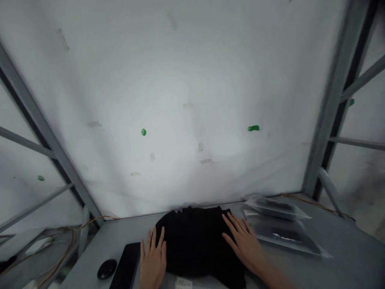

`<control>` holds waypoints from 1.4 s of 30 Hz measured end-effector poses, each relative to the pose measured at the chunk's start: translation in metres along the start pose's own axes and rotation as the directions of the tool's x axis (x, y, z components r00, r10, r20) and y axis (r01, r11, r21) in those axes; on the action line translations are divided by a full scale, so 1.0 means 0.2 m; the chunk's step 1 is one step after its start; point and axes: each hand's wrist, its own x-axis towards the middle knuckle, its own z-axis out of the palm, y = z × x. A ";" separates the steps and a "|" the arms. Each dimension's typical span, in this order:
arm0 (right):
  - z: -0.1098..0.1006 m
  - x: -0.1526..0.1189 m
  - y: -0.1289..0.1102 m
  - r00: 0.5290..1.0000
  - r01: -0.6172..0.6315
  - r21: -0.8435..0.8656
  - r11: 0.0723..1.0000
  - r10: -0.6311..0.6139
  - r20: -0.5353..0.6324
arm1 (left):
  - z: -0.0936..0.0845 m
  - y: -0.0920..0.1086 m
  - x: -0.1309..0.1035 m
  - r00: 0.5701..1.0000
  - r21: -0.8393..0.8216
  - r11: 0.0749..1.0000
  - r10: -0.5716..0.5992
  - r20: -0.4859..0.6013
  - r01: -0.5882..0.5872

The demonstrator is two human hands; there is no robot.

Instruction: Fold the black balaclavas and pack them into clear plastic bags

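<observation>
A black cloth item (195, 241), probably a garment, is spread on the grey table in front of me. Its exact shape is hard to make out in the dark fabric. At its left edge lies my left hand (152, 257), open with fingers stretched out and pointing away from me. My right hand (245, 245) rests over the right edge of the cloth, flat, its fingers spread. Neither hand grips anything. Under the near edge of the cloth, a pale label or piece of paper (183, 283) shows in part.
Clear plastic bags with dark contents (285, 237) lie right of the cloth. On the left are a black flat slab-like object (128, 263) and a black computer mouse (107, 269). Behind the table (339, 249) stands a white panel (180, 80) between metal posts (331, 100). Cables (72, 237) run at the left.
</observation>
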 end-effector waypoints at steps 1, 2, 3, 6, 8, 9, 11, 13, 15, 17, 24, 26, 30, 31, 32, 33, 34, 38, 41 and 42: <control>-0.01 -0.01 0.01 1.000 -0.005 0.005 1.000 0.005 -0.016 | -0.02 0.02 0.01 1.000 -0.038 0.999 -0.016 0.002 0.017; -0.01 -0.01 0.02 0.999 -0.011 0.014 1.000 0.012 -0.031 | -0.05 0.05 0.03 0.999 -0.078 0.996 -0.033 0.006 0.033; -0.02 -0.01 0.02 0.999 -0.021 0.025 0.999 0.022 -0.045 | -0.08 0.09 0.05 0.999 -0.119 0.992 -0.044 0.012 0.045; -0.03 -0.01 0.03 0.994 -0.069 0.054 0.996 0.073 -0.077 | -0.19 0.30 0.11 0.999 -0.224 0.974 -0.035 0.037 0.042; -0.03 -0.01 0.04 0.990 -0.095 0.069 0.993 0.101 -0.093 | -0.21 0.50 0.14 0.998 -0.260 0.966 0.029 0.051 -0.015; -0.03 -0.01 0.05 0.989 -0.098 0.076 0.992 0.106 -0.099 | -0.20 0.61 0.14 0.995 -0.265 0.961 0.089 0.040 -0.076; -0.03 -0.02 0.06 0.988 -0.099 0.091 0.991 0.109 -0.112 | -0.15 0.82 0.12 0.979 -0.273 0.945 0.200 0.040 -0.182; -0.04 -0.03 0.08 0.985 -0.108 0.103 0.989 0.120 -0.121 | -0.08 0.97 0.08 0.960 -0.294 0.928 0.266 0.091 -0.229; -0.05 -0.03 0.09 0.982 -0.136 0.111 0.985 0.148 -0.117 | -0.04 1.03 0.06 0.941 -0.324 0.913 0.305 0.145 -0.246; -0.06 -0.03 0.11 0.978 -0.168 0.115 0.979 0.180 -0.103 | -0.06 0.99 0.05 0.927 -0.346 0.898 0.340 0.159 -0.270; -0.09 -0.02 0.09 0.973 -0.192 0.174 0.966 0.210 -0.091 | -0.10 0.57 0.05 0.990 -0.112 0.994 0.014 0.141 0.001; -0.09 -0.02 0.08 0.974 -0.185 0.187 0.965 0.205 -0.092 | -0.03 0.53 0.02 0.982 -0.063 0.998 -0.018 0.190 0.030; -0.10 -0.03 0.07 0.973 -0.176 0.191 0.966 0.200 -0.114 | 0.10 0.58 -0.02 0.984 0.002 1.000 0.015 0.176 -0.016; -0.10 -0.03 0.08 0.972 -0.176 0.190 0.966 0.201 -0.123 | 0.13 0.59 -0.03 0.987 0.006 0.999 0.052 0.153 -0.054; -0.10 -0.03 0.08 0.970 -0.177 0.189 0.966 0.204 -0.132 | 0.14 0.60 -0.03 0.988 0.004 0.996 0.089 0.129 -0.090; -0.09 -0.03 0.08 0.969 -0.179 0.188 0.966 0.207 -0.138 | 0.15 0.60 -0.03 0.988 -0.003 0.994 0.113 0.105 -0.113; -0.09 -0.03 0.09 0.967 -0.182 0.187 0.965 0.210 -0.143 | 0.15 0.59 -0.03 0.990 -0.017 0.993 0.115 0.085 -0.114; -0.08 -0.03 0.11 0.966 -0.193 0.184 0.964 0.220 -0.139 | 0.03 0.47 0.04 0.995 -0.149 0.988 0.054 0.085 -0.041; -0.07 -0.03 0.11 0.968 -0.182 0.202 0.962 0.212 -0.137 | -0.14 0.43 0.11 0.989 -0.267 0.963 -0.003 0.146 0.042; -0.07 -0.03 0.11 0.967 -0.179 0.211 0.961 0.211 -0.140 | -0.20 0.45 0.13 0.988 -0.288 0.956 -0.005 0.152 0.049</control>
